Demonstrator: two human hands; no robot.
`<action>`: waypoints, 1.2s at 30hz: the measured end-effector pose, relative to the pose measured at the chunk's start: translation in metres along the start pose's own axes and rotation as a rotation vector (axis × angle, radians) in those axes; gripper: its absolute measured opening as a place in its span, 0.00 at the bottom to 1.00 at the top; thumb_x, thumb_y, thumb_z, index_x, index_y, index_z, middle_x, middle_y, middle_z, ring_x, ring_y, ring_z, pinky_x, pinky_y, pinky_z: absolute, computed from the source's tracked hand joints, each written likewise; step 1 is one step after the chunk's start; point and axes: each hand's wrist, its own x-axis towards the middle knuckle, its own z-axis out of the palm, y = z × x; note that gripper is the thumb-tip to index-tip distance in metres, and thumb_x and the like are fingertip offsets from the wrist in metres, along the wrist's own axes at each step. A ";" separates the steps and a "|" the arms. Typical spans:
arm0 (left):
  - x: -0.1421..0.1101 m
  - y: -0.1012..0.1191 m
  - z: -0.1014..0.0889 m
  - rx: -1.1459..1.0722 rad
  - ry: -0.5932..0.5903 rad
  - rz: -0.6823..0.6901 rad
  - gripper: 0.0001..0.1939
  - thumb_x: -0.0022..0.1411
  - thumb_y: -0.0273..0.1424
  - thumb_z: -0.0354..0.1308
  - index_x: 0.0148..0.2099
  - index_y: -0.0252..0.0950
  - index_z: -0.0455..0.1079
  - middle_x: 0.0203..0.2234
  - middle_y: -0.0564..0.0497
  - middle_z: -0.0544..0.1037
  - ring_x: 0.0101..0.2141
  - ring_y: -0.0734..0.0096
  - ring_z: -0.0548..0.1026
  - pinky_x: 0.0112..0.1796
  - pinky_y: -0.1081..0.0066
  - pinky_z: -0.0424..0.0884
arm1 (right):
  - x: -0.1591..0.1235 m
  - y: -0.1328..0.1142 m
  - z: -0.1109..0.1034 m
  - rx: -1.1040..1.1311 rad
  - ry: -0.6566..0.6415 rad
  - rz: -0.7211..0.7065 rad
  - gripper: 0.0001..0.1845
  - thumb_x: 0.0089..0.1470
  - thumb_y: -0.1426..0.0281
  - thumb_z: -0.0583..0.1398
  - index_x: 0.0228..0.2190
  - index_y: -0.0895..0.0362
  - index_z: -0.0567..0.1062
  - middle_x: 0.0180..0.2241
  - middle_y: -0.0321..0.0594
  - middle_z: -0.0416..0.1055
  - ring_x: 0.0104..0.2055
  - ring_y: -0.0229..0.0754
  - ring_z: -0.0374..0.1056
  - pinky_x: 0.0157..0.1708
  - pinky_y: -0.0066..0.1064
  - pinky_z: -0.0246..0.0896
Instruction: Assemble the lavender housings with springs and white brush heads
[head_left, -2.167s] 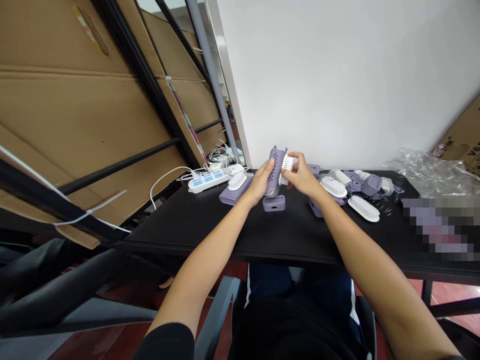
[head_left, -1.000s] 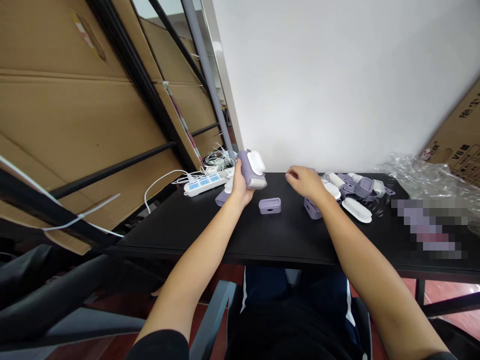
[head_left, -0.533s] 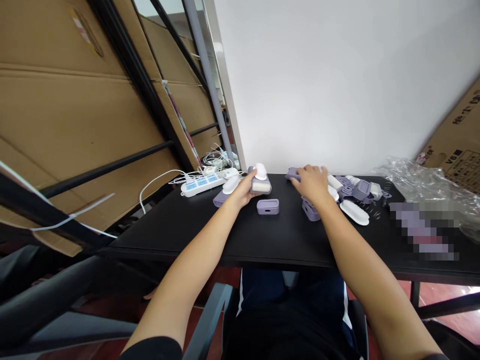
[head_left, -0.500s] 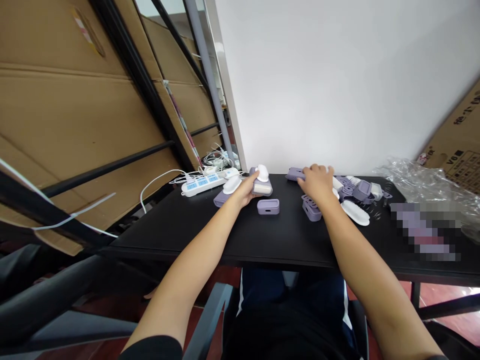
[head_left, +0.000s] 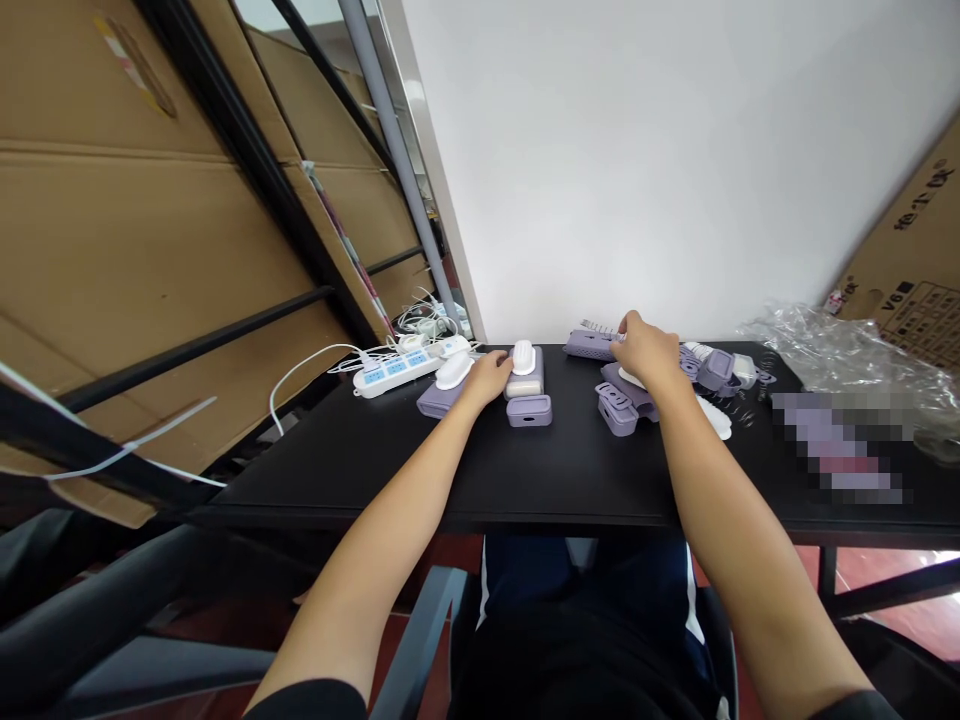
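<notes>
At the counter's (head_left: 480, 470) far middle, a perforated purple shell (head_left: 587, 346) meets the right hand's (head_left: 649, 352) bent fingers; whether that grip holds it is hidden. Further left, the left hand (head_left: 491, 376) curls loosely beside a purple housing (head_left: 535, 372), its hold unclear. Just nearer sits a small purple tray (head_left: 519, 417), contents indistinct.

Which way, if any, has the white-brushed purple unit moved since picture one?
Yes: the purple unit has come down from above the black table onto it.

The black table (head_left: 525, 480) bears a long white power strip (head_left: 397, 373) far left, boxy purple plastic parts (head_left: 529, 409) centre and right.
</notes>
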 end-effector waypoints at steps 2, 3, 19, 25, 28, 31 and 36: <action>-0.001 0.003 -0.001 0.029 0.014 0.041 0.06 0.55 0.29 0.66 0.38 0.38 0.80 0.43 0.40 0.83 0.53 0.43 0.76 0.62 0.51 0.62 | -0.004 -0.003 -0.007 0.017 -0.142 -0.021 0.22 0.59 0.69 0.56 0.53 0.58 0.74 0.48 0.56 0.80 0.50 0.59 0.75 0.47 0.47 0.64; -0.002 0.004 -0.001 0.038 0.022 0.064 0.07 0.57 0.28 0.65 0.39 0.39 0.80 0.43 0.41 0.83 0.53 0.44 0.76 0.62 0.52 0.62 | -0.007 -0.005 -0.009 -0.002 -0.218 -0.039 0.20 0.58 0.69 0.57 0.51 0.57 0.76 0.49 0.57 0.80 0.50 0.60 0.75 0.46 0.46 0.65; -0.033 0.036 0.007 -0.147 -0.078 0.379 0.15 0.66 0.38 0.60 0.51 0.39 0.79 0.40 0.48 0.80 0.40 0.63 0.75 0.48 0.65 0.68 | -0.012 -0.028 0.003 0.602 -0.264 -0.105 0.16 0.58 0.58 0.57 0.31 0.55 0.79 0.33 0.45 0.79 0.29 0.44 0.71 0.30 0.35 0.63; -0.050 0.043 0.021 -0.275 -0.436 0.317 0.31 0.63 0.45 0.65 0.64 0.36 0.72 0.28 0.53 0.77 0.31 0.69 0.74 0.38 0.68 0.69 | -0.016 -0.044 0.023 1.108 -0.413 -0.147 0.12 0.57 0.62 0.59 0.27 0.56 0.74 0.29 0.39 0.75 0.18 0.33 0.59 0.20 0.28 0.53; -0.048 0.041 0.023 -0.344 -0.465 0.285 0.31 0.58 0.42 0.71 0.60 0.35 0.74 0.28 0.52 0.79 0.31 0.69 0.76 0.36 0.70 0.71 | -0.017 -0.050 0.029 1.139 -0.411 -0.174 0.12 0.58 0.61 0.60 0.29 0.56 0.76 0.26 0.38 0.73 0.20 0.35 0.62 0.22 0.28 0.55; -0.046 0.043 0.020 -0.425 -0.435 0.173 0.26 0.59 0.43 0.70 0.55 0.36 0.75 0.35 0.47 0.83 0.33 0.67 0.80 0.33 0.72 0.74 | -0.014 -0.052 0.033 1.170 -0.258 -0.125 0.20 0.60 0.54 0.59 0.28 0.56 0.77 0.31 0.41 0.77 0.27 0.38 0.68 0.28 0.29 0.62; -0.046 0.053 0.008 -0.617 -0.387 -0.006 0.20 0.67 0.43 0.62 0.57 0.39 0.70 0.38 0.45 0.84 0.33 0.64 0.83 0.28 0.71 0.77 | -0.010 -0.051 0.038 1.183 0.035 -0.127 0.30 0.59 0.41 0.56 0.29 0.55 0.76 0.24 0.37 0.73 0.28 0.40 0.68 0.29 0.30 0.62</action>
